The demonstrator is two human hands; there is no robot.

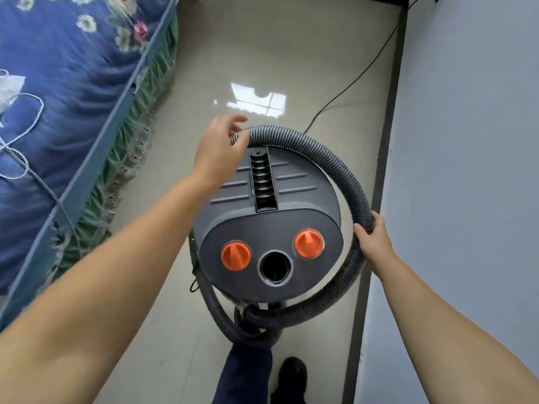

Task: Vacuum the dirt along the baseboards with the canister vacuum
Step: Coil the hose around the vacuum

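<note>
A dark grey canister vacuum (271,217) stands on the tiled floor right below me, with two orange knobs and an open round port facing up. Its ribbed grey hose (329,158) is looped round the canister. My left hand (221,153) reaches over the canister's far left side, and its fingertips pinch the hose near the top of the loop. My right hand (372,237) grips the hose on the canister's right side. The dark baseboard (390,112) runs along the grey wall on the right.
A bed (67,91) with a blue flowered cover and a lace skirt fills the left side. A black power cord (358,74) trails across the floor toward the far right corner. My dark trouser leg and shoe (291,374) stand just behind the vacuum.
</note>
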